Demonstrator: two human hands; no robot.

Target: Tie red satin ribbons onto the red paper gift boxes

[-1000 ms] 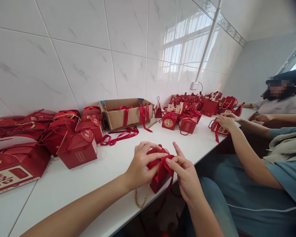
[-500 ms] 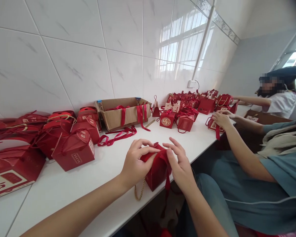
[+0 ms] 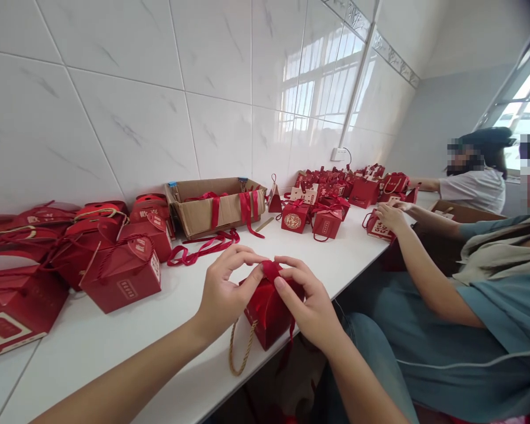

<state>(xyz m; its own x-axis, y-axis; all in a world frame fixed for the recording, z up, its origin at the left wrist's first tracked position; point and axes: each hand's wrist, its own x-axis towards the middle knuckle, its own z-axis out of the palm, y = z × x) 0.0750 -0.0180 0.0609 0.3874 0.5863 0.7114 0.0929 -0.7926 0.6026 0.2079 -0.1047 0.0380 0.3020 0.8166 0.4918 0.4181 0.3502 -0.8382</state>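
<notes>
Since the earlier frames, the two hands have come closer together: the right hand, whose index finger stuck up and away a second ago, now bends in over the top of the red gift box, and the loose loop of red ribbon there has been drawn into a flatter, smaller fold. The left hand pinches one side of that fold between thumb and index finger, its other fingers curved above. The right hand has its thumb and forefinger closed on the other side, though its own fingers cover part of the grip; whether a knot lies beneath seems impossible to tell.

The gift box sits at the front edge of the tabletop, between and below the hands. A gold rope handle loops down on its left side, and a ribbon end hangs to its right.

Behind it stands an open cardboard carton with ribbons draped over its near wall, and a tangled ribbon lies in front. Red boxes crowd the left. To the right, a neighbour's hand touches another red box.
</notes>
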